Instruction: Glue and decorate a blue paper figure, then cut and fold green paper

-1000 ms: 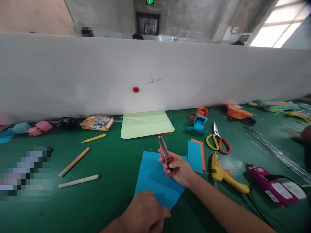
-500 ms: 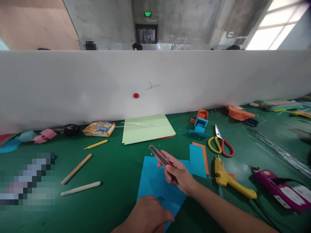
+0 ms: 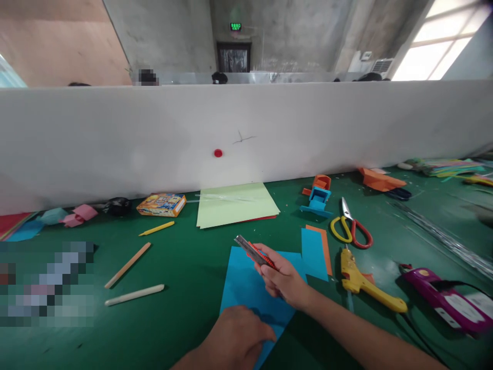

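Note:
A utility knife (image 3: 254, 252) with a dark body and red edging is gripped in my right hand (image 3: 283, 277), above the upper part of a blue paper sheet (image 3: 241, 280). Its front end points up and to the left. My left hand (image 3: 241, 334) is over the lower part of that sheet, back of the hand up. One bent finger points right; the other fingertips are hidden. A smaller blue paper strip (image 3: 314, 254) lies on an orange one (image 3: 325, 249), just right of the big sheet.
Scissors (image 3: 348, 226), a yellow glue gun (image 3: 365, 288) and a purple device (image 3: 447, 298) lie right. Pale green paper (image 3: 234, 205) and folded blue paper (image 3: 319, 200) are farther back. Left are a yellow pen (image 3: 157, 228), two sticks (image 3: 129, 264) and a small box (image 3: 162, 205). A white partition (image 3: 154, 139) stands behind.
The view has shifted slightly, so things on the left appear a little farther right. My right hand has turned a little with the utility knife. My left hand stays over the sheet.

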`<state>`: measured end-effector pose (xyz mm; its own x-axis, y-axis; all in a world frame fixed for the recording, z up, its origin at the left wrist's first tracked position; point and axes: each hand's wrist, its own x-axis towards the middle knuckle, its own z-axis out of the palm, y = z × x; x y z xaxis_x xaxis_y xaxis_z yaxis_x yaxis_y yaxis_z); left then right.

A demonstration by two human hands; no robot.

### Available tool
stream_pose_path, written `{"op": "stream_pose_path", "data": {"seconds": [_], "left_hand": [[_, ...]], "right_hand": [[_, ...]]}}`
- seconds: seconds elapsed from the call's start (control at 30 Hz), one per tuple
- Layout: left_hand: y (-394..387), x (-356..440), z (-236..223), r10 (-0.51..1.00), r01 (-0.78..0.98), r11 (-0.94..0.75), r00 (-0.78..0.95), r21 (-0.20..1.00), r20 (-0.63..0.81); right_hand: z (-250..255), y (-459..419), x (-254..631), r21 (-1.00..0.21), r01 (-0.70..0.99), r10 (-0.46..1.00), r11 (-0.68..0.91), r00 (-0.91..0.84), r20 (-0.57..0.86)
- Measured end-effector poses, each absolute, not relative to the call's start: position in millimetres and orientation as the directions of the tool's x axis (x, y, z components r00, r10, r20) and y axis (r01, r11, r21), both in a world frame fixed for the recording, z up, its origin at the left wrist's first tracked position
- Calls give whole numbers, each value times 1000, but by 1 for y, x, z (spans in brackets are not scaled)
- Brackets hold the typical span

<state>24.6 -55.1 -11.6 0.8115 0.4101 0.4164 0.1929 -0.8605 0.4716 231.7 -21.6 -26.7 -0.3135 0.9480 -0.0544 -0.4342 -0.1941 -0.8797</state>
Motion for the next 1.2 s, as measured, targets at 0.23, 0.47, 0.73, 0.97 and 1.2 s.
{"op": "stream_pose_path", "data": {"seconds": [0.23,0.47,0.73,0.97,1.2], "left_hand": [[-56,27,-7,424,189,-844,808,502,409],[-58,27,-9,436,173,-818,808,548,396],[-58,26,-6,426,211,-819,847,534,319],[-57,26,-7,408,207,-826,861,524,303],[-57,26,-4,413,220,-809,872,545,261]], "right_hand": [[-22,-19,235,-826,-533,915,-184,-399,54],[-18,-18,236,-860,-459,899,-221,-438,4],[-26,-20,235,-928,-354,897,-117,-438,54],[-25,-21,234,-946,-305,929,-112,-370,10],[-18,-15,237,-821,-520,930,-237,-367,-36]]}}
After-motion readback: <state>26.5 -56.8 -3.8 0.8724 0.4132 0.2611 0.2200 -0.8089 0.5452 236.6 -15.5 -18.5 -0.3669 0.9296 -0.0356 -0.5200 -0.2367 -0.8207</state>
